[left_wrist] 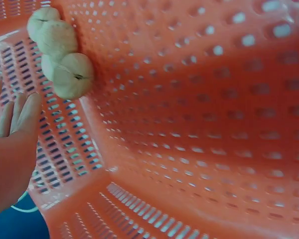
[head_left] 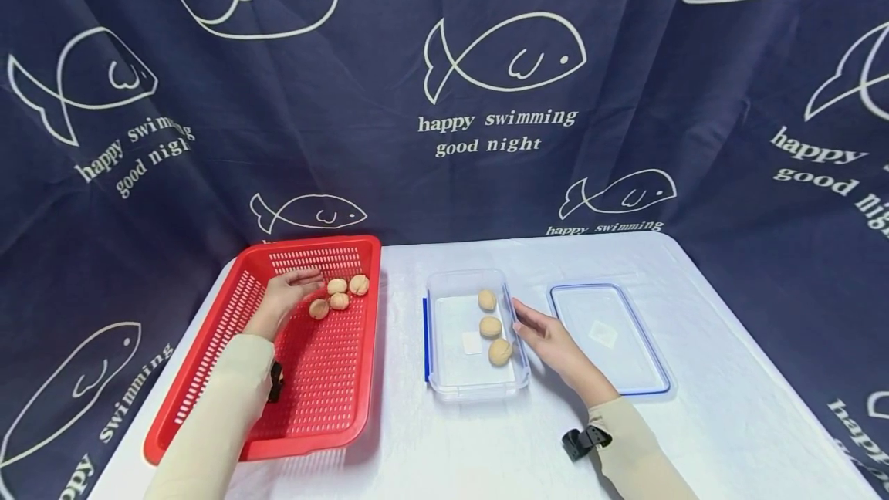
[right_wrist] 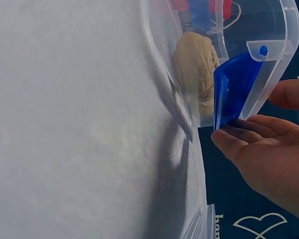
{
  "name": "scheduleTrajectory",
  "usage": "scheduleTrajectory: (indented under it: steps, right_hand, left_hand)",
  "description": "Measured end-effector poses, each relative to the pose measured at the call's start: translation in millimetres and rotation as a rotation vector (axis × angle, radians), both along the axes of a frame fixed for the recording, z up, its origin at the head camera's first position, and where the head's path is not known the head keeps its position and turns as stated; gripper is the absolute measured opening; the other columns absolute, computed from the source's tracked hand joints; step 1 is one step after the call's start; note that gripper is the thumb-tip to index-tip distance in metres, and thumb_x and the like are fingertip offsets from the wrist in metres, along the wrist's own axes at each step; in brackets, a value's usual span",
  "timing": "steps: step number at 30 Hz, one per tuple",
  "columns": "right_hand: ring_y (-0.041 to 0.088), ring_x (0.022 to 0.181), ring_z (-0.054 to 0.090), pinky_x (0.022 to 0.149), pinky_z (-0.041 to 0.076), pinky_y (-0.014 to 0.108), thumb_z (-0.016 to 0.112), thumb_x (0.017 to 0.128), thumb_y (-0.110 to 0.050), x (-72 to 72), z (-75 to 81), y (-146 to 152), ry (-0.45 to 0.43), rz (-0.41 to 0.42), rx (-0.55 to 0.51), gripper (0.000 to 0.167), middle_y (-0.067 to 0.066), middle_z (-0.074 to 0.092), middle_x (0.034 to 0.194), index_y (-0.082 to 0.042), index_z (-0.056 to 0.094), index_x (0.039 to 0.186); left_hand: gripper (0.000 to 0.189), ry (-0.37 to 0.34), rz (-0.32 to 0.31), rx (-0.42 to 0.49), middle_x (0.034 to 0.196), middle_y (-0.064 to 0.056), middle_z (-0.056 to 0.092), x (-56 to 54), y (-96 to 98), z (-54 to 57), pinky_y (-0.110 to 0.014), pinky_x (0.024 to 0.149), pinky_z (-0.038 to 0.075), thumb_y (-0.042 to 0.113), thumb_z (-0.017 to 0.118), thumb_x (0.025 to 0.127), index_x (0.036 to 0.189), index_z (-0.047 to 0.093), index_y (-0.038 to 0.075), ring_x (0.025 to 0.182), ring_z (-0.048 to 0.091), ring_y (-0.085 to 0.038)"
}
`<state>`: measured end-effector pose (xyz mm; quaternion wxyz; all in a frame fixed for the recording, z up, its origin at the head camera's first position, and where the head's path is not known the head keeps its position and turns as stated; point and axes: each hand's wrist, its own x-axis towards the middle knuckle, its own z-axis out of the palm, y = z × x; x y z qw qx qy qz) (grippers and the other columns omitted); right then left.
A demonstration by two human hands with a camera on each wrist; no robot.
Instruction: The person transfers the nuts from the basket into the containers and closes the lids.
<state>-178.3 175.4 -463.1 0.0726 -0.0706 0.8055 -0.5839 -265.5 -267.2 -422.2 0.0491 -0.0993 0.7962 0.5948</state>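
Observation:
My left hand hovers inside a red plastic basket, fingers extended and holding nothing. Just right of its fingertips several walnuts lie together on the basket floor; in the left wrist view the walnuts are apart from the fingers. My right hand is at the right side of a clear plastic box, its fairly straight fingers touching the blue latch in the right wrist view. Three walnuts stand in a row along the box's right inner side.
A clear lid with a blue seal lies flat on the white-covered table, right of the box. A second blue latch hangs at the box's left side. Behind the table hangs a dark blue curtain with fish drawings.

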Motion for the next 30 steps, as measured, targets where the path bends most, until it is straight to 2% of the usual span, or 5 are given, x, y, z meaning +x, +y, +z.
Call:
scheduleTrajectory:
  steps: [8,13,17,22,30]
  right_hand:
    - [0.034,0.138,0.032,0.112,0.024,0.039,0.05,0.101,-0.015,0.0,-1.3,0,0.008,0.01,-0.004,0.053,0.021,0.032,0.15,0.001,0.03,0.147]
    - [0.034,0.138,0.032,0.112,0.024,0.038,0.05,0.1,-0.013,-1.0,-2.3,1,0.013,0.013,-0.014,0.053,0.022,0.032,0.15,0.003,0.031,0.147]
    - [0.034,0.137,0.032,0.112,0.024,0.038,0.05,0.1,-0.01,-1.7,-3.6,1,0.021,0.018,-0.026,0.052,0.023,0.033,0.149,0.005,0.032,0.146]
    - [0.034,0.138,0.032,0.111,0.024,0.037,0.049,0.1,-0.01,-1.7,-4.2,1,0.024,0.019,-0.027,0.051,0.023,0.033,0.149,0.005,0.031,0.146]
    - [0.034,0.137,0.032,0.112,0.024,0.038,0.05,0.1,-0.011,-0.7,-3.8,1,0.025,0.02,-0.043,0.052,0.023,0.033,0.149,0.005,0.031,0.146]
  left_hand:
    - [0.047,-0.13,-0.043,-0.069,0.103,-0.007,0.07,2.4,-10.1,-5.6,-0.042,0.099,0.046,0.009,0.057,0.096,0.137,0.045,-0.009,0.088,0.063,-0.008]
    - [0.051,-0.178,-0.077,-0.109,0.119,-0.019,0.064,4.3,-12.7,-8.0,-0.045,0.101,0.044,0.012,0.061,0.093,0.137,0.045,-0.01,0.098,0.059,-0.019]
    - [0.054,-0.212,-0.098,-0.136,0.126,-0.024,0.059,4.8,-14.8,-11.3,-0.042,0.099,0.046,0.011,0.065,0.089,0.134,0.046,-0.011,0.096,0.059,-0.018]
    - [0.054,-0.194,-0.123,-0.152,0.11,-0.018,0.067,5.8,-16.3,-13.5,-0.037,0.091,0.051,0.007,0.068,0.086,0.131,0.048,-0.013,0.085,0.06,-0.012]
    - [0.047,-0.045,-0.206,-0.307,0.102,-0.021,0.07,8.3,-14.4,-13.9,-0.024,0.069,0.05,0.0,0.073,0.077,0.119,0.058,-0.015,0.08,0.061,-0.007]
